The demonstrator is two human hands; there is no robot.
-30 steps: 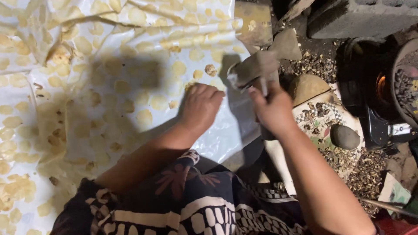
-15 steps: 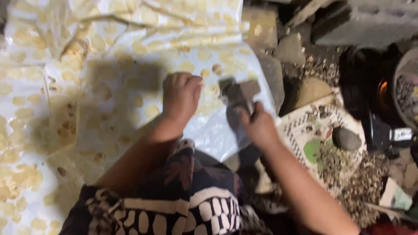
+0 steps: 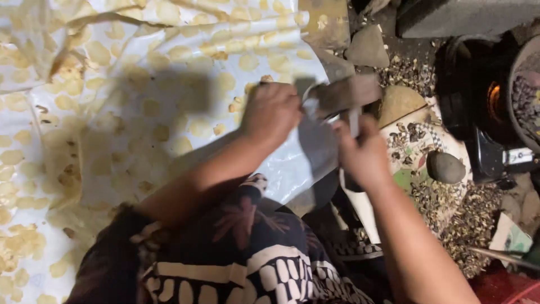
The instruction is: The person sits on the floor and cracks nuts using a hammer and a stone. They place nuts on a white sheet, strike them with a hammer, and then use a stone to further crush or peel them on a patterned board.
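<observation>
I saw the grey block-like tool [image 3: 343, 94] just right of the frame's centre, blurred, its long axis running roughly left to right and its right end tilted slightly upward. The right hand [image 3: 363, 155] was wrapped around something beneath it, apparently its handle, though the blur kept me from telling exactly. The left hand [image 3: 273, 112] was curled loosely at the tool's left end, over the white plastic sheet [image 3: 169, 84] strewn with flat yellowish pieces [image 3: 101, 53]; I could not tell what it pinched. Half a second before, the tool had sat lower and nearer the middle, with the left hand further left. A rounded grey stone [image 3: 446, 167] lay on the patterned tray [image 3: 413, 129] at right.
</observation>
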